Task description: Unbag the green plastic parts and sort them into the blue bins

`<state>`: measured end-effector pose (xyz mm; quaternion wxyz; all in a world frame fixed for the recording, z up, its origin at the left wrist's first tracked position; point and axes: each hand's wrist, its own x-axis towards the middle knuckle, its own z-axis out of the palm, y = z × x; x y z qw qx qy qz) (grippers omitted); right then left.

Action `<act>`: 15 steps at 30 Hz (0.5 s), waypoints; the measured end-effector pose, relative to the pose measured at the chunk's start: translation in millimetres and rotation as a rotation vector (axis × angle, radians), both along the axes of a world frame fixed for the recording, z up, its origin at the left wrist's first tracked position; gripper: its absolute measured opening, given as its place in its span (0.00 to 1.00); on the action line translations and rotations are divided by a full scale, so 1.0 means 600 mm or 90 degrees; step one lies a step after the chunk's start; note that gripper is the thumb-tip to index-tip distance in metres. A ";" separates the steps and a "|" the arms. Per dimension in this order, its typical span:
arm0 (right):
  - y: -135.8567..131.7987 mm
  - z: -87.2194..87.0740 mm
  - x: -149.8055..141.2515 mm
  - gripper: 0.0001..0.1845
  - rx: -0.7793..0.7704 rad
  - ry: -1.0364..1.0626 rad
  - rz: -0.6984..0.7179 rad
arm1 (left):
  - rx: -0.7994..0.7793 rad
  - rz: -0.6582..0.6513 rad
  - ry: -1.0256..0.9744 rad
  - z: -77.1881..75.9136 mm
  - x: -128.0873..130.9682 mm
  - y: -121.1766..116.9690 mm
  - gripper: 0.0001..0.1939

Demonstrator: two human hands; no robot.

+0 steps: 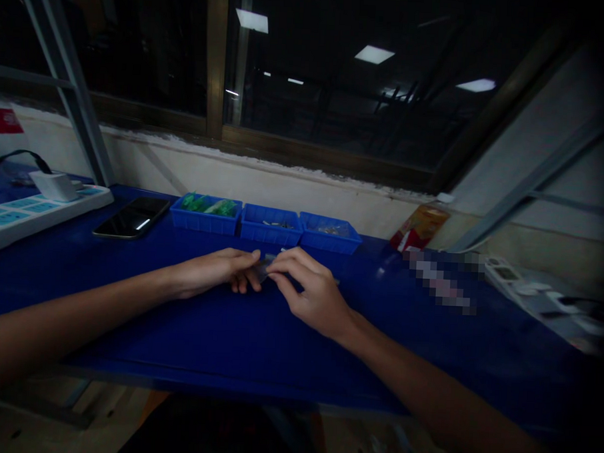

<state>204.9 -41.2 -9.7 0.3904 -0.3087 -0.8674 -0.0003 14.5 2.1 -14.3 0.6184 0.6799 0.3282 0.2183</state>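
Between my two hands, above the blue table, is a small clear plastic bag (264,267); anything inside it is too dark to make out. My left hand (220,270) has its thumb over the bag's left side, with the fingers curled underneath. From the right, my right hand (312,290) pinches the bag's other edge between thumb and fingertips. Just beyond the hands stand three blue bins in a row. Green pieces fill the left bin (205,222), small metallic-looking parts lie in the middle bin (270,234), and clear plastic bags seem to be in the right bin (330,242).
A phone (132,218) lies left of the bins, beside a power strip (47,210) with a white charger (55,186). At the back right is an orange-and-red package (419,226). Another power strip (524,286) with cables sits farther right. A window rises behind the table (217,343).
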 end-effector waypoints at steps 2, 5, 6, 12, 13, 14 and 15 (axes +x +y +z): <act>-0.004 0.000 -0.001 0.08 -0.012 -0.012 0.020 | 0.002 -0.028 -0.022 0.002 -0.001 0.000 0.16; -0.008 0.001 -0.004 0.08 -0.033 -0.015 0.012 | -0.006 -0.005 -0.078 -0.001 0.000 0.002 0.08; -0.008 0.001 -0.005 0.08 -0.043 -0.004 -0.002 | -0.002 0.015 -0.095 -0.003 0.001 0.003 0.07; 0.012 -0.010 -0.003 0.11 -0.285 0.130 -0.066 | 0.146 0.090 -0.146 -0.009 0.000 0.009 0.04; 0.015 -0.012 -0.003 0.11 -0.335 0.142 -0.060 | 0.170 0.090 -0.146 -0.008 -0.001 0.009 0.05; 0.016 -0.013 -0.004 0.12 -0.380 0.149 -0.050 | 0.195 0.084 -0.142 -0.006 -0.001 0.008 0.05; 0.015 -0.014 -0.005 0.12 -0.420 0.153 -0.033 | 0.221 0.076 -0.139 -0.004 -0.002 0.006 0.05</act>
